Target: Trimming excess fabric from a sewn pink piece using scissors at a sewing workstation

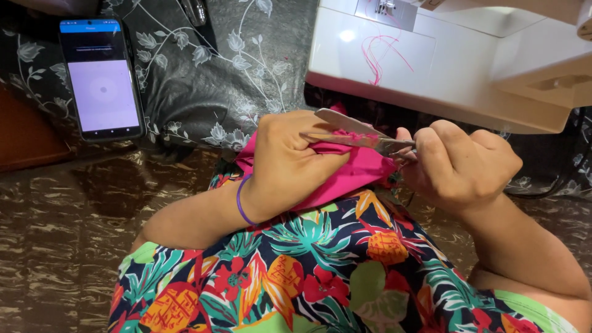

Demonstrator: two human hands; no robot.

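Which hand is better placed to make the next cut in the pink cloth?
Probably the right hand: it already grips the metal scissors, whose open blades sit at the folded pink cloth. The left hand holds that cloth bunched.

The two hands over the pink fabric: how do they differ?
The left hand grips the bunched pink fabric and wears a purple band at the wrist. The right hand holds open scissors at the fabric's edge and shows no band. Both are bare and sit in front of the white sewing machine.
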